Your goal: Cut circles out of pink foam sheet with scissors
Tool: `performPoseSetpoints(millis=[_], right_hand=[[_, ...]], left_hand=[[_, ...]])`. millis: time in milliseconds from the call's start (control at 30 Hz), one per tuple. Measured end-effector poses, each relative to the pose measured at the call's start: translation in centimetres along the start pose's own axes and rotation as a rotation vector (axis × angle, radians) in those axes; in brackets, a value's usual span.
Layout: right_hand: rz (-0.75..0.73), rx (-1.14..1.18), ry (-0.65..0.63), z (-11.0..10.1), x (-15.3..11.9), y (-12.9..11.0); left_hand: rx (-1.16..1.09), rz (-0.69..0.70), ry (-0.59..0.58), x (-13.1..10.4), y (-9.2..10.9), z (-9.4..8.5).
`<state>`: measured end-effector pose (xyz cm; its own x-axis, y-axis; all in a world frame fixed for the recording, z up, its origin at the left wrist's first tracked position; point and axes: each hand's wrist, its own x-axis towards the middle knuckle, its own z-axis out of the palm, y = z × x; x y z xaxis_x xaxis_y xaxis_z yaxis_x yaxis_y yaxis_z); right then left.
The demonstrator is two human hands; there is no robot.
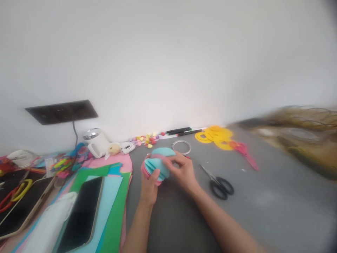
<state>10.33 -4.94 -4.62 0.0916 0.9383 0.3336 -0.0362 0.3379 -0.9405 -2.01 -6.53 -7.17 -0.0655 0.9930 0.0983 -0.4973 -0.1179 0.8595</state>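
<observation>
My left hand (149,188) grips a layered ball of folded paper pieces (158,167), light blue with pink, thumb on its front. At the ball's upper right, my right hand (183,171) pinches the edge of a paper piece; the fingertips are partly blurred. Black-handled scissors (221,186) lie to the right of my right hand with their blades pointing up and left. Behind the ball lies a thin metal ring (181,142).
Coloured paper sheets (116,203) and a phone (83,212) cover the left side of the grey table (276,211). Yellow paper rings (216,135), pink scissors (246,154), pens (180,131) and small coloured pieces (147,140) lie near the wall. A white mug (98,144) stands back left.
</observation>
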Motion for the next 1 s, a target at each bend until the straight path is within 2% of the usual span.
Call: performPoseSetpoints(millis=[100,200,300,400,533,600,700,800,900,1000], right_hand=[[0.089,0.106,-0.154,0.3,-0.2,0.0],[0.276,0.287,-0.311,0.3,-0.2,0.2],[0.397,0.417,-0.359,0.1,-0.1,0.3],[0.402,0.434,-0.283,0.2,0.0,0.4],[0.300,0.349,0.064,0.2,0.2,0.7],[0.309,0.407,0.172,0.0,0.4,1.0],[0.374,0.470,0.119,-0.2,0.7,1.1],[0.375,0.255,-0.014,0.0,0.5,0.8],[0.237,-0.085,-0.074,0.5,0.0,0.7],[0.146,-0.243,-0.130,0.8,-0.3,1.1]], left_hand=[[-0.022,0.034,-0.022,0.1,0.1,0.2],[-0.030,0.016,0.074,0.0,-0.2,0.1],[-0.026,-0.014,0.091,0.0,-0.5,0.0],[-0.047,0.001,0.062,0.0,-0.4,0.0],[-0.169,-0.064,0.123,0.2,0.1,-0.1],[-0.238,-0.122,0.144,0.2,0.3,-0.3],[-0.260,-0.170,0.115,0.2,0.3,-0.4],[-0.264,-0.180,0.061,0.1,0.2,-0.4],[-0.288,-0.210,0.057,0.1,0.2,-0.3],[-0.313,-0.257,0.094,0.0,0.3,-0.5]])
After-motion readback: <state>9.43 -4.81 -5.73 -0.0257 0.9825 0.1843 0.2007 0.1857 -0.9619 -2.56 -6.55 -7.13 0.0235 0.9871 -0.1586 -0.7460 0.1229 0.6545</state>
